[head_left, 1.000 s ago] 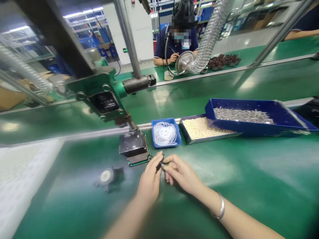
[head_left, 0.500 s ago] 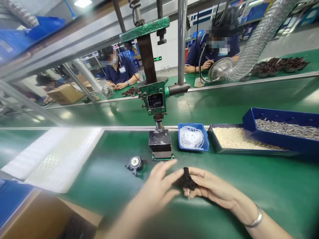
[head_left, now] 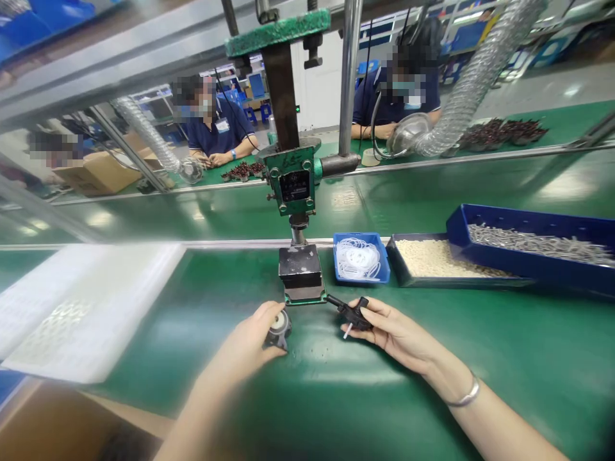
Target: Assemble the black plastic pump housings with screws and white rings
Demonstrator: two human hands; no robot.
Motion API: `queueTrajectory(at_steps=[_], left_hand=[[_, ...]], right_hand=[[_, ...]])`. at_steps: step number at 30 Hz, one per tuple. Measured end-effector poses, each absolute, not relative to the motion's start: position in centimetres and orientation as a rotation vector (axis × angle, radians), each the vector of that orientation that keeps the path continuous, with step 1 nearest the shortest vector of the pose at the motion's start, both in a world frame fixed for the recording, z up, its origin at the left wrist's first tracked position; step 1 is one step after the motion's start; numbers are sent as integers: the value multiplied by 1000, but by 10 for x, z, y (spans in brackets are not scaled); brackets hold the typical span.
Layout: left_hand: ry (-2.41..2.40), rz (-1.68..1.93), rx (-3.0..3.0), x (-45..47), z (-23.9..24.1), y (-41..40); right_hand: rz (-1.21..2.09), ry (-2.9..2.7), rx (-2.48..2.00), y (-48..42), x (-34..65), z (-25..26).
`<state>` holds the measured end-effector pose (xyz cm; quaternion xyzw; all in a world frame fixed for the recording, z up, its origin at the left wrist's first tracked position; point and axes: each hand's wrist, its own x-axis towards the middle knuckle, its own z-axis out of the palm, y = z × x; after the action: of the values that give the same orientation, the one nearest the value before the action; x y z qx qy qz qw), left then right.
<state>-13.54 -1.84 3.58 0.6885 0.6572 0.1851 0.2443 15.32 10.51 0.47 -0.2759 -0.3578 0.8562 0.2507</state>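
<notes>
Smooth green worktop point(head_left: 365, 410), glossy enough to throw back soft streaks of light, spreads beneath both forearms. Across it stands a press point(head_left: 294, 182) of chipped green paint and dark, worn steel, its round shaft dropping to a squared black block point(head_left: 300, 266) whose coating is scuffed to bare patches on top. Just in front of that block, to its left, the left hand point(head_left: 250, 336) curls thumb and fingers around a round dark part point(head_left: 278, 330) with a pale disc at its centre; whether it is raised off the surface I cannot tell. The right hand point(head_left: 403, 333) pinches a knobbly black part point(head_left: 353, 314), matt in finish, with one slim arm pointing towards the block and a thin pale pin point(head_left: 348, 331) slanting down from it. A smooth silvery bangle point(head_left: 468, 392) rings the right wrist. Beyond the hands, a small blue plastic tray point(head_left: 385, 275) holds loose, translucent white coils point(head_left: 358, 258); next to it, a shallow dark tray point(head_left: 461, 282) brims with grainy cream pieces point(head_left: 427, 257), partly overlapped by a deep blue bin point(head_left: 528, 259) of slender shiny metal rods point(head_left: 538, 243). Farther back hangs a crinkled foil duct point(head_left: 494, 89).
</notes>
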Motion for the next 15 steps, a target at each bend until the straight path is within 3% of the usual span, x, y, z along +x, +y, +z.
queueTrajectory(at_steps=[7,15], left_hand=[[1501,701,1795,-58,10,0],[1152,973,1370,-44,-13,5]], right_hand=[[2064,-1032,-799,102,147,8],[1945,-1053,-792,101,134,13]])
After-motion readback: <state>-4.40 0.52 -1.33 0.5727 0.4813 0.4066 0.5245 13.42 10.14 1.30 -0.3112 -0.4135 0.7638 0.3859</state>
